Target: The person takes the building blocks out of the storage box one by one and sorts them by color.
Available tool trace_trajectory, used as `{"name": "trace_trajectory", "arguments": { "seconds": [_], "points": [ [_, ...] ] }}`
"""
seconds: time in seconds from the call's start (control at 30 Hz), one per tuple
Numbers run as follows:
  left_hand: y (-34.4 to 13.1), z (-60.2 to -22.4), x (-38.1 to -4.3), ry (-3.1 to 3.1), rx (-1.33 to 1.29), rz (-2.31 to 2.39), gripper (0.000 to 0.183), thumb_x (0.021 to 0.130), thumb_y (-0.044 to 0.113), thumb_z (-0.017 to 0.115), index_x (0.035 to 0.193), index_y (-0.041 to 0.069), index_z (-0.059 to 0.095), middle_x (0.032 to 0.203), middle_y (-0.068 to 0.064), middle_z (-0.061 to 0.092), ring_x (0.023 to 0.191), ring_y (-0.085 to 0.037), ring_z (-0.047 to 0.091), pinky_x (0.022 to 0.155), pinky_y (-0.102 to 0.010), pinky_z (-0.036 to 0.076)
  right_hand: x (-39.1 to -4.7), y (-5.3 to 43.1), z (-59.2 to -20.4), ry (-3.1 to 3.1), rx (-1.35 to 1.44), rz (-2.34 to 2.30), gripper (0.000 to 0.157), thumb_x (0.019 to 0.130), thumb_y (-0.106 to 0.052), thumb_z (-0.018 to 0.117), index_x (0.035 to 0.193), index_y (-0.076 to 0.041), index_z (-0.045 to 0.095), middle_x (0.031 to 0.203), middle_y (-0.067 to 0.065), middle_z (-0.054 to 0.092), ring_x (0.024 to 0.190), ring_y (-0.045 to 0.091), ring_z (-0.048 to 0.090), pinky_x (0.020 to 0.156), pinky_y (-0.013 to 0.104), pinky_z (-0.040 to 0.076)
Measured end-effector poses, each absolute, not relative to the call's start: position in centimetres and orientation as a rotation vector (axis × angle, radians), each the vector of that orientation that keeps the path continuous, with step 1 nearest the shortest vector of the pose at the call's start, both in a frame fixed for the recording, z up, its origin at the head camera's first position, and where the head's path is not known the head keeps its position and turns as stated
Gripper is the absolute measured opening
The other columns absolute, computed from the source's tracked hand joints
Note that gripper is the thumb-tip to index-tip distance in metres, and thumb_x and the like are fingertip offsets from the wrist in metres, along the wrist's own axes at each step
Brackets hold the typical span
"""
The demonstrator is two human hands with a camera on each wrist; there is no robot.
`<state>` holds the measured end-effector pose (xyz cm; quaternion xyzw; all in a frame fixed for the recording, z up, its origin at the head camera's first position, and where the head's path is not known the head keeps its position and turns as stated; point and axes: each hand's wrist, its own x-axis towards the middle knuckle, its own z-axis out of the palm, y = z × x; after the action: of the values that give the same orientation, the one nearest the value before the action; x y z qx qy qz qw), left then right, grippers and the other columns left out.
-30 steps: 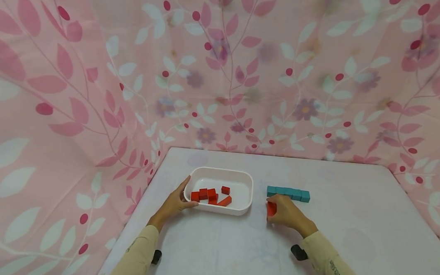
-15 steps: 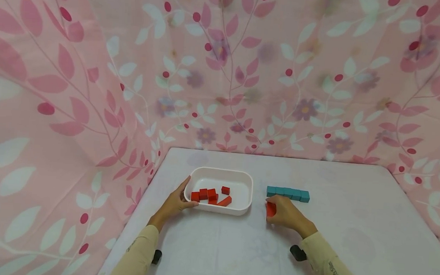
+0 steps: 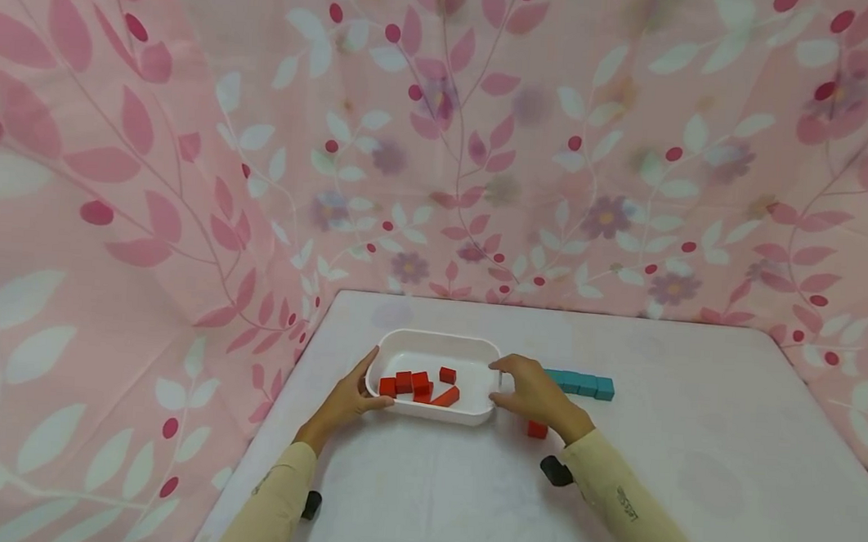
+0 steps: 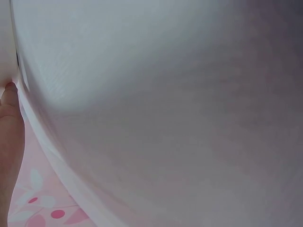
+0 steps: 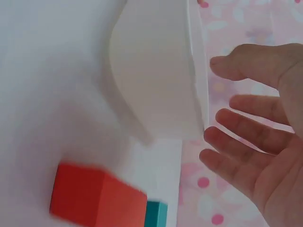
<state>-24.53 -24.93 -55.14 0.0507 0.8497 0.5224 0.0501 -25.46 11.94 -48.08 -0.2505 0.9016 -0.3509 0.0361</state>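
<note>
A white plastic tray [image 3: 434, 414] stands on the table with several red blocks [image 3: 404, 381] inside. My left hand [image 3: 344, 399] grips its left end, thumb at the front rim and fingers along the side; only part of this hand [image 4: 10, 137] shows in the left wrist view. My right hand [image 3: 538, 395] is at the tray's right end, its fingers spread and holding nothing in the right wrist view. Under the right wrist a red block [image 3: 538, 429] lies on the table, partly hidden. Behind that hand runs a straight row of teal blocks [image 3: 579, 383], its left end covered.
The table [image 3: 423, 483] has a white cloth over it. Pink floral fabric [image 3: 483, 183] hangs behind the table and along its left side. A small dark device [image 3: 556, 471] is at the right wrist, and another dark device [image 3: 311, 505] at the left.
My right hand has let go of the red block and moved left to the tray's right end. The block stays on the table. My left hand keeps its hold on the tray.
</note>
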Motion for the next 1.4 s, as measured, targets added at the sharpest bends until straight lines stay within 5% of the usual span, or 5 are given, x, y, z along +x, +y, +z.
{"name": "trace_trajectory", "arguments": {
  "seconds": [0.43, 0.57, 0.7, 1.0, 1.4],
  "points": [
    [-24.8, -55.0, -24.6, 2.593, 0.139, 1.58, 0.107, 0.073, 0.034, 0.087, 0.156, 0.036, 0.02, 0.158, -0.003, 0.029, 0.137, -0.028, 0.041, 0.103, -0.043, 0.043, -25.7, 5.2, -48.3, 2.909, -0.656, -0.992, 0.047, 0.079, -0.026, 0.081, 0.115, 0.002, 0.068, 0.111, 0.014, 0.068, 0.099, 0.027, 0.062, 0.088, 0.043, 0.055],
    [-25.0, -54.9, -24.6, 2.593, 0.144, 1.586, 0.107, 0.071, 0.035, 0.088, 0.155, 0.037, 0.021, 0.158, -0.003, 0.029, 0.136, -0.029, 0.041, 0.102, -0.043, 0.044, -26.0, 3.5, -48.8, 2.834, -0.631, -0.923, 0.041, 0.076, -0.032, 0.084, 0.098, 0.0, 0.072, 0.079, 0.007, 0.065, 0.073, 0.019, 0.057, 0.065, 0.031, 0.055],
    [-24.9, -54.8, -24.6, 2.585, 0.138, 1.591, 0.107, 0.072, 0.033, 0.087, 0.156, 0.036, 0.02, 0.157, -0.001, 0.029, 0.135, -0.028, 0.043, 0.102, -0.041, 0.044, -26.6, 2.3, -49.5, 2.808, -0.581, -0.807, 0.036, 0.074, -0.037, 0.085, 0.075, -0.006, 0.067, 0.056, 0.0, 0.042, 0.054, 0.015, 0.044, 0.047, 0.024, 0.038],
    [-25.0, -54.7, -24.5, 2.573, 0.162, 1.574, 0.109, 0.071, 0.039, 0.087, 0.156, 0.034, 0.019, 0.159, -0.001, 0.026, 0.139, -0.029, 0.038, 0.105, -0.042, 0.041, -27.1, 1.3, -50.0, 2.773, -0.449, -0.755, 0.052, 0.072, -0.036, 0.086, 0.104, 0.0, 0.067, 0.076, 0.004, 0.056, 0.073, 0.021, 0.052, 0.066, 0.032, 0.051],
    [-24.8, -54.8, -24.5, 2.564, 0.123, 1.589, 0.105, 0.073, 0.032, 0.087, 0.156, 0.036, 0.021, 0.159, 0.0, 0.026, 0.14, -0.028, 0.036, 0.105, -0.042, 0.04, -27.2, 0.9, -50.0, 2.753, -0.433, -0.804, 0.049, 0.071, -0.032, 0.087, 0.099, 0.0, 0.065, 0.079, 0.005, 0.057, 0.071, 0.022, 0.054, 0.07, 0.035, 0.054]
  ]
}}
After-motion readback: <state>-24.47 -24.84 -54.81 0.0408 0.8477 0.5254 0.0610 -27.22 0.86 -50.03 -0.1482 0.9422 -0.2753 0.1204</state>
